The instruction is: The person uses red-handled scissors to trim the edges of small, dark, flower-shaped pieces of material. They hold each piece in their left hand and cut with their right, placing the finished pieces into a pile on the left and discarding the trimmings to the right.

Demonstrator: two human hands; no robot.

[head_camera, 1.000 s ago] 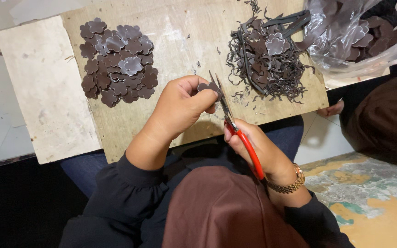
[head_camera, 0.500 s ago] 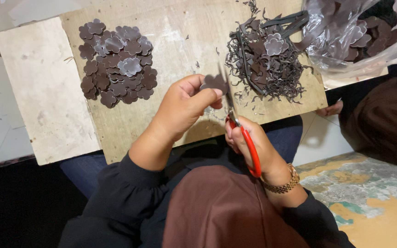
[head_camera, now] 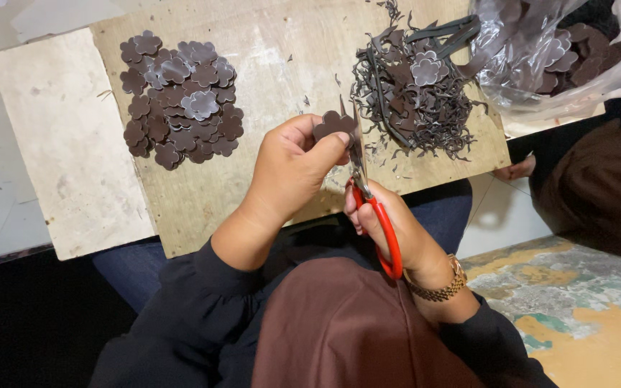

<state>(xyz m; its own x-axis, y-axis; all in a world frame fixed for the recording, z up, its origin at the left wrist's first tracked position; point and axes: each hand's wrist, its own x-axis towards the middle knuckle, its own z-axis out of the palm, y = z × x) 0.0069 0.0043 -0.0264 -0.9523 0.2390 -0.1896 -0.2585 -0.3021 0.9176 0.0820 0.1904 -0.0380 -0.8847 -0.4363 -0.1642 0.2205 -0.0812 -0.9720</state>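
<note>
- Our left hand [head_camera: 292,169] was closed in a pinch on one dark flower-shaped piece [head_camera: 333,124], held up just above the wooden board [head_camera: 274,57] that served as desk.
- Our right hand [head_camera: 386,223] was wrapped round the red-handled scissors [head_camera: 368,197]; blades nearly shut, right at the piece's edge, v. close to the left fingertips [head_camera: 339,140].
- Pile of trimmed flowers [head_camera: 181,97] lay on the board's left; scrap heap [head_camera: 415,90] w/ untrimmed bits on the right; clear bag [head_camera: 562,57] of more pieces beyond it.
- Risk, in our judgement: blades so near the pinch could nick a finger, or bite into a petal if the piece turned in the grip.
- Also: offcuts might scatter off the board edge onto the lap.
</note>
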